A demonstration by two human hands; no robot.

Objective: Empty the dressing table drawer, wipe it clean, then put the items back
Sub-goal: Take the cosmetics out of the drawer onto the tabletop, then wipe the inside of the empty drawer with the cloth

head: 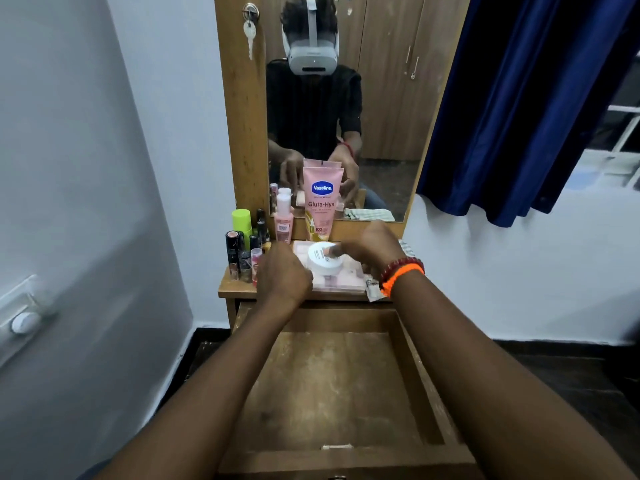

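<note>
The wooden drawer [412, 368] is pulled out below me and its inside is bare. On the dressing table top [235, 287] lies a flat pink palette box [343, 278] with a white round jar [323, 263] resting on it. My left hand [282, 271] grips the palette's left edge. My right hand [367, 247] reaches over the jar, its fingers touching the lid and the box's right side. A pink Vaseline tube [322, 202] and a pink bottle [284, 220] stand behind.
Several lipsticks and small bottles [242, 247] and a green-capped bottle [241, 220] crowd the table's left end. A checked cloth [405, 245] lies at the right. The mirror [381, 98] rises behind, a key [249, 32] hangs on its frame, and a blue curtain [519, 98] hangs right.
</note>
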